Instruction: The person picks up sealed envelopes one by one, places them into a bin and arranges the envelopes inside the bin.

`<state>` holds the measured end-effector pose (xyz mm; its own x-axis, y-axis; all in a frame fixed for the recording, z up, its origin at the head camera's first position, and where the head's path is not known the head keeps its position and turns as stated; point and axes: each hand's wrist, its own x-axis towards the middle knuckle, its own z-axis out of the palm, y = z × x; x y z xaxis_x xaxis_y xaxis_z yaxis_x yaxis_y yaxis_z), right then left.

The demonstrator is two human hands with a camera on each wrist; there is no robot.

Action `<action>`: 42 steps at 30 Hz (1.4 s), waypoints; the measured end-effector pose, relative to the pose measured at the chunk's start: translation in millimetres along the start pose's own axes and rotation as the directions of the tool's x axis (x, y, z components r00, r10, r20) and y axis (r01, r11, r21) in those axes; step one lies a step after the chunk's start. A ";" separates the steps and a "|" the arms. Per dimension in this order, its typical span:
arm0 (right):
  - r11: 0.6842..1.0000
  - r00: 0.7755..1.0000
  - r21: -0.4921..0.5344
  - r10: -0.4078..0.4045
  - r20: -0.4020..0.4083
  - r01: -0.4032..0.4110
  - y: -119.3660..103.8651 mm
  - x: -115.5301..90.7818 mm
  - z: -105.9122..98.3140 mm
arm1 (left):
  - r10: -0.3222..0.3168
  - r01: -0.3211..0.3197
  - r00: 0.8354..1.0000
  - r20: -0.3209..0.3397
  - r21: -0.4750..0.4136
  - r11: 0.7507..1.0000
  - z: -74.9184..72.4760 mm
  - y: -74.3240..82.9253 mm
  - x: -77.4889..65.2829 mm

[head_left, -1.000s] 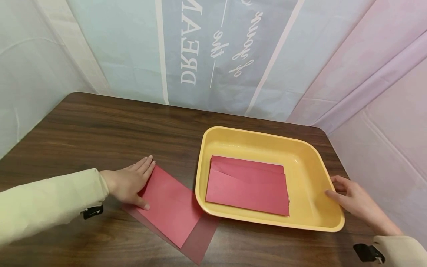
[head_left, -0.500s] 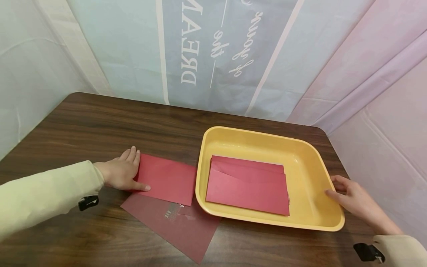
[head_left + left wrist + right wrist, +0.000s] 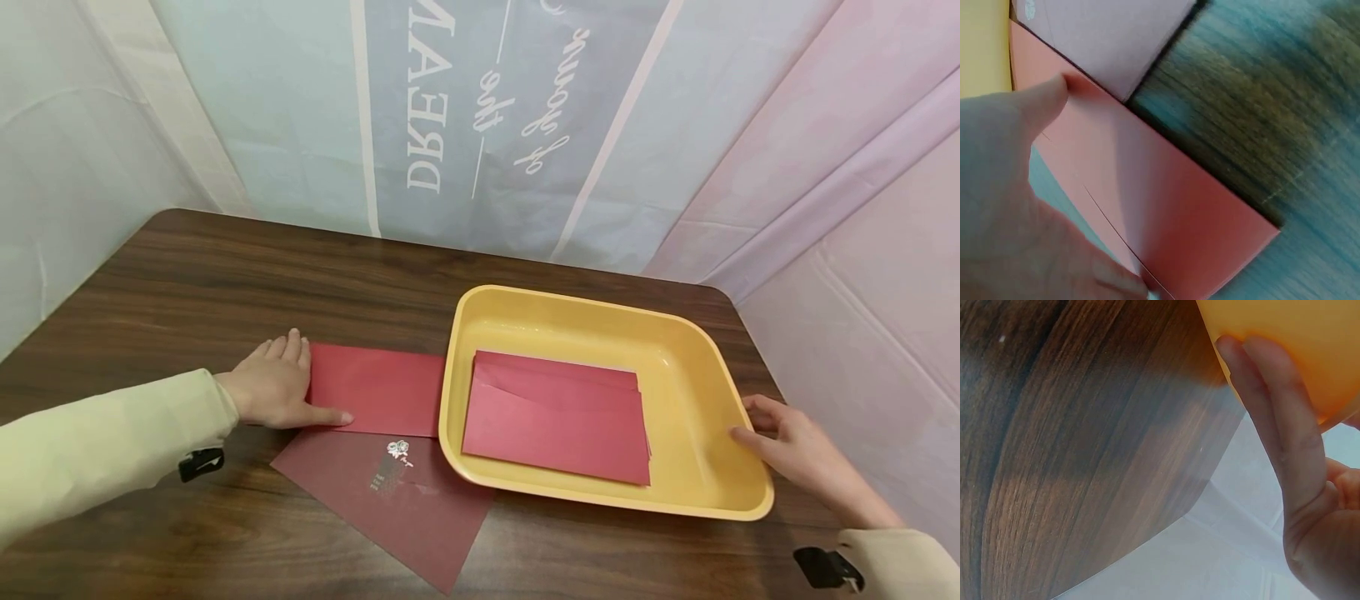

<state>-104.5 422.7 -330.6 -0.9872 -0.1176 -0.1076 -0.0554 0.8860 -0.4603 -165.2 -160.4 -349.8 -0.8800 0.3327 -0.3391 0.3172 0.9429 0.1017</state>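
At the left of the head view, my left hand (image 3: 273, 383) holds a red envelope (image 3: 378, 387) across its width at the left end. The thumb lies at the near edge and the fingers at the far edge. In the left wrist view this envelope (image 3: 1166, 206) spans the frame diagonally, its other end beside the yellow tray. A darker maroon envelope (image 3: 427, 517) with a white flower print lies partly under it. My right hand (image 3: 787, 442) grips the right wall of the yellow tray (image 3: 701, 400), thumb inside and fingers outside. Red envelopes (image 3: 558, 417) lie stacked in the tray.
The dark wooden table (image 3: 300, 275) has rounded far corners. A printed cloth (image 3: 480, 125) hangs behind it, and pale cloth also hangs at both sides. The tray's left wall overlaps both loose envelopes in the head view.
My left hand has moved left and slightly away, turning the red envelope from slanted to nearly level across the view. More of the maroon envelope and its print shows. The right hand stays still.
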 end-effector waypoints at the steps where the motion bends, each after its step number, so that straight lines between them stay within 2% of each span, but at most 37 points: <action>1: 1.000 1.000 0.002 0.000 0.000 0.000 0.2 0.2 0.1 | -0.016 0.016 1.000 -0.012 0.005 1.000 -0.4 0.1 0.4; 4: 1.000 1.000 0.012 0.007 0.006 -0.007 1.2 1.1 0.0 | -0.071 0.071 0.996 -0.061 -0.001 0.997 -3.1 0.0 1.5; 8: 1.000 1.000 0.019 0.011 0.010 -0.011 1.3 0.8 0.0 | -0.154 0.148 0.983 -0.103 -0.057 0.987 -8.0 -0.3 2.7; 12: 1.000 1.000 0.023 0.009 0.009 -0.009 0.6 0.4 -0.9 | -0.223 0.211 0.971 -0.092 -0.126 0.969 -10.2 -0.1 3.2; 15: 1.000 1.000 0.028 0.004 0.005 -0.004 0.3 0.4 -0.6 | -0.247 0.233 0.966 -0.072 -0.167 0.958 -9.2 -1.8 3.2; 22: 0.999 1.000 0.040 -0.011 -0.004 0.011 1.4 -0.1 0.9 | -0.239 0.221 0.969 -0.065 -0.206 0.953 -5.5 -5.8 3.7; 31: 0.999 1.000 0.036 0.004 0.003 -0.004 1.4 0.5 -0.4 | -0.207 0.184 0.973 -0.100 -0.203 0.962 -4.0 -5.3 3.5; 42: 1.000 1.000 0.031 -0.002 -0.003 0.002 0.7 0.1 -1.2 | -0.219 0.200 0.975 -0.043 -0.261 0.944 -5.5 -15.1 7.2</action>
<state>-104.7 423.8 -329.9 -0.9875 -0.1183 -0.1042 -0.0529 0.8714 -0.4877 -178.2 -172.2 -348.6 -0.9425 0.1189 -0.3125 0.0310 0.9617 0.2722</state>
